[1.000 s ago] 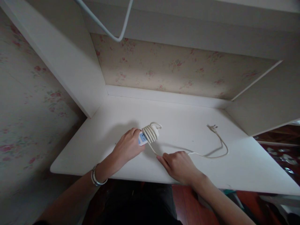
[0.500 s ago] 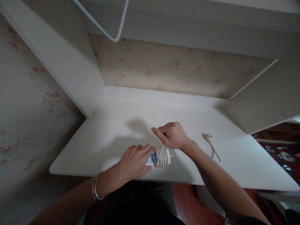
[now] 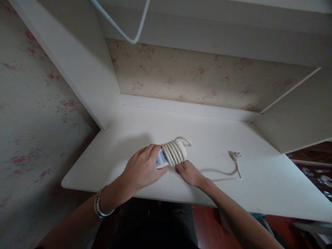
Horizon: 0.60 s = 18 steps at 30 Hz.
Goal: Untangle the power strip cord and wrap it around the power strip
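My left hand (image 3: pixel 145 164) is wrapped round one end of a white and blue power strip (image 3: pixel 161 159), held above the desk. Several turns of its cream cord (image 3: pixel 173 153) are wound round the strip, and a loose loop sticks out past the far end. Just below the coil, my right hand (image 3: pixel 189 172) is closed on the cord, its fingers pressed together by the strip's edge. From there the cord runs right along the desk to its plug (image 3: pixel 234 155), which lies on the white surface.
The white desk (image 3: pixel 145 119) has a raised strip along its back, with flowered wallpaper (image 3: pixel 166 76) behind. Side panels (image 3: pixel 88 72) flank it left and right. A pale bent rod (image 3: pixel 133 39) hangs at the top. Below the front edge shows a reddish floor (image 3: pixel 207 224).
My right hand has come down from above the strip to below it, drawing the cord round. The strip is raised and tilted, and the plug end of the cord has shifted.
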Tool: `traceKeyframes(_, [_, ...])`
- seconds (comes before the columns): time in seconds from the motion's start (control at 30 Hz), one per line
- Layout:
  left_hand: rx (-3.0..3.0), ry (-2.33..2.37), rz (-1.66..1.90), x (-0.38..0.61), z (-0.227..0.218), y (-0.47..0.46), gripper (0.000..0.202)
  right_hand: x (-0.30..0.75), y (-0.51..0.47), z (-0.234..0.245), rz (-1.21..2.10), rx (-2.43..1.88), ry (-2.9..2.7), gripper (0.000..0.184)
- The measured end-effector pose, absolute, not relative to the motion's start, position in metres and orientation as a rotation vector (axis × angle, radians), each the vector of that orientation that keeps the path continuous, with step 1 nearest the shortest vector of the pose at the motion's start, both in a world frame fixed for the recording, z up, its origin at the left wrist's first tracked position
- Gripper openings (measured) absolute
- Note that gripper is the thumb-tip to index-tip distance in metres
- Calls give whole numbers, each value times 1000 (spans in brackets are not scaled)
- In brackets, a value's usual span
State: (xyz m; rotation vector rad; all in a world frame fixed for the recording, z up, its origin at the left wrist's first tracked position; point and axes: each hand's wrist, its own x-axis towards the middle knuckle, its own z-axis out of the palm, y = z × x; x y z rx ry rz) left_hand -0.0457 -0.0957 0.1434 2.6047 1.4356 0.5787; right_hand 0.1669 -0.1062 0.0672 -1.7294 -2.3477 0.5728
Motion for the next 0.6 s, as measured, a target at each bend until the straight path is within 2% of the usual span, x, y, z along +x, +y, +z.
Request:
traceKeyframes(0.17, [2671, 1540, 395, -33, 116, -77, 21, 164, -137, 101, 123, -1853, -2547, 52])
traceKeyframes(0.37, [2792, 1358, 268, -11, 99, -87, 23, 163, -126, 137, -161, -1537, -2668, 47])
traceKeyframes(0.5, [2838, 989, 170, -9, 106, -100, 28, 173, -95, 149, -127, -1457, -2583, 50])
traceKeyframes(0.6, [2833, 822, 210, -14, 120, -112, 31, 177, -75, 145, 199, -1475, -2391, 55])
